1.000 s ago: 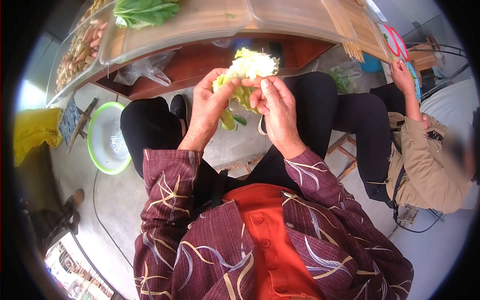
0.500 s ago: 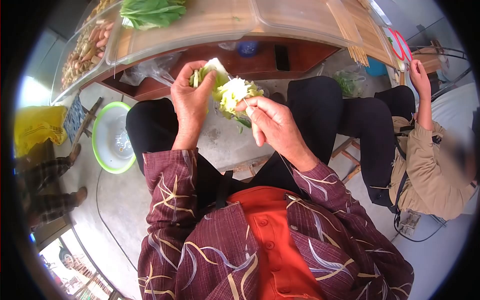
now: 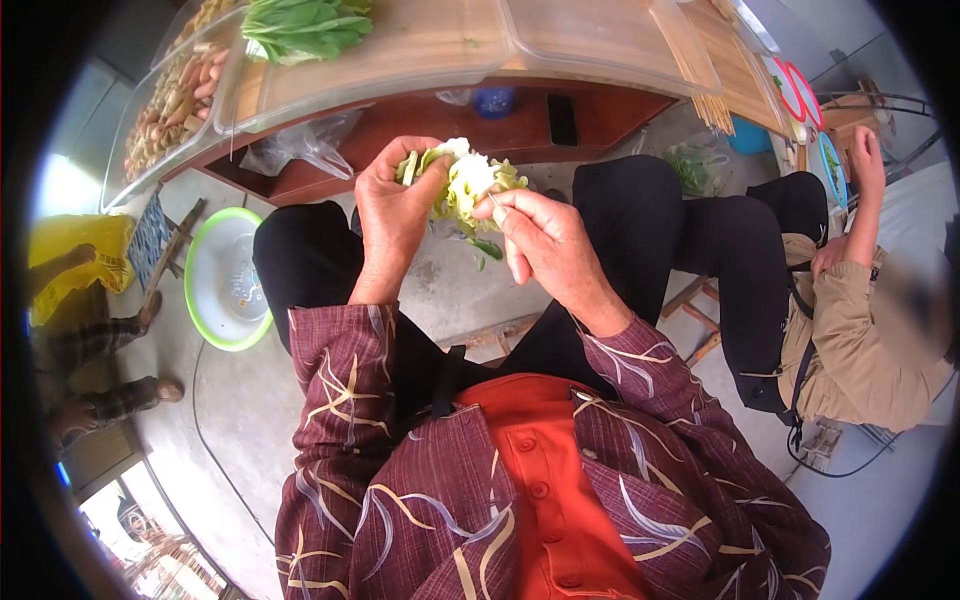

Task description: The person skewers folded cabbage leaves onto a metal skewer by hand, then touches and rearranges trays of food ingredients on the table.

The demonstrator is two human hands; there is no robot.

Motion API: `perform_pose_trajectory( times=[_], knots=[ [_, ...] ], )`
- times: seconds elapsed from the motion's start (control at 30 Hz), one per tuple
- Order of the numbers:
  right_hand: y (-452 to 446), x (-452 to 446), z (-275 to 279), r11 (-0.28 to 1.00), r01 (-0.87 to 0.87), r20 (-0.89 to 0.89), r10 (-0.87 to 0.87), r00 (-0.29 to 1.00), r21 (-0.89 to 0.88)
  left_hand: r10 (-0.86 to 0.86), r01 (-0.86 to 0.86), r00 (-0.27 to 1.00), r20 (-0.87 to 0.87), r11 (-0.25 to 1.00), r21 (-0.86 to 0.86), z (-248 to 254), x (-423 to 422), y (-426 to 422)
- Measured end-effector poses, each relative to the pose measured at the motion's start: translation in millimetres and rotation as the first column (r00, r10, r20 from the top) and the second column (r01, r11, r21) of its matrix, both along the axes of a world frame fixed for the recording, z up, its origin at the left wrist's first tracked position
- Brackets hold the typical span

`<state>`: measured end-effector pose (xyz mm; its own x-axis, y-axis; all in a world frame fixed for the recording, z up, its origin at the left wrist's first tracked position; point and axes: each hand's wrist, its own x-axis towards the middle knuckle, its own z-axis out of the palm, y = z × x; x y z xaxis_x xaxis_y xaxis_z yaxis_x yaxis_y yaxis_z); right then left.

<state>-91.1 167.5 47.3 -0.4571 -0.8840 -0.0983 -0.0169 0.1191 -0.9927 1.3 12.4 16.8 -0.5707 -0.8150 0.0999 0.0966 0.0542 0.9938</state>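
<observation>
Above my lap, my left hand (image 3: pixel 398 205) pinches folded pale green leaves between thumb and fingers. Right against them is a ruffled bunch of leafy greens (image 3: pixel 470 185), yellow-green with a white middle and a darker leaf hanging below. My right hand (image 3: pixel 548 238) grips a thin skewer close under this bunch. Only a short piece of the skewer shows by the fingertips; its tip is hidden among the leaves.
Ahead stands a wooden table with clear trays (image 3: pixel 370 95), green leafy vegetables (image 3: pixel 305 28), a heap of small pinkish-tan pieces (image 3: pixel 190 95) and skewers (image 3: pixel 712 108). A green-rimmed basin (image 3: pixel 228 280) is on the floor at left. A co-worker (image 3: pixel 865 330) sits at right.
My left hand has shifted slightly right and down, bringing its leaves against the bunch. My right hand stays nearly still. The co-worker's raised hand has moved right, and a blue-rimmed plate shows there.
</observation>
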Motion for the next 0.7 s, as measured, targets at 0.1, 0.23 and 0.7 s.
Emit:
perform_pose_trajectory(
  times=[0.1,0.23,0.7],
  knots=[
    [0.2,-0.9,-0.2,1.0,-0.002,0.002,0.002,1.0,0.008,-0.01,0.01,1.0,-0.013,1.0,-0.005,-0.3,0.2,0.0],
    [-0.4,-1.3,-1.7,1.0,-0.008,0.009,0.009,1.0,-0.014,-0.01,0.01,1.0,0.001,1.0,-0.02,-1.0,0.5,0.3],
    [2.6,-2.4,-4.6,1.0,0.001,-0.007,-0.001,1.0,-0.014,-0.041,0.063,0.995,0.095,0.966,-0.249,6.5,8.0,3.2]
  ],
)
